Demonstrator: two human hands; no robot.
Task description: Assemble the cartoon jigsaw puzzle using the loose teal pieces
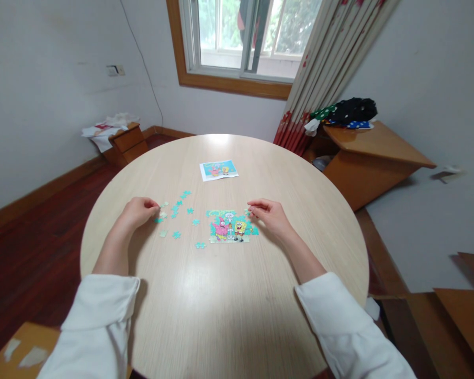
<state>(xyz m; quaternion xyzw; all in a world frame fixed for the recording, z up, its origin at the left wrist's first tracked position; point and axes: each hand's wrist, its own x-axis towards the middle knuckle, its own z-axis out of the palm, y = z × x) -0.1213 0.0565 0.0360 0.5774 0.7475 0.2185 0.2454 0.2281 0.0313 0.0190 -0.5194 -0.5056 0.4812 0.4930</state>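
Hands apart: right hand (272, 215) has fingertips at a piece (247, 211) by the part-built puzzle's (229, 227) upper right edge on the table (205, 305); pressing sideways could pop joins. Left hand (141, 211) bunched beside loose pieces (176, 235), might scatter them. Can't tell either grip.

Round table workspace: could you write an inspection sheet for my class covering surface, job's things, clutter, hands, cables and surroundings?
Surface: round, pale wood-grain table.
Job's things: partly assembled cartoon jigsaw puzzle; scattered small teal and pale jigsaw pieces to its left; rectangular printed paper picture beyond.
Clutter: heaped dark polka-dot cloth on a brown wooden cabinet.
Left hand: beside the scattered pieces; grip unclear.
Right hand: fingertips by the puzzle's upper-right edge; grip unclear.
Cables: thin dark cord along the white wall.
Surroundings: brown-framed sliding window; pale floral fabric curtain.
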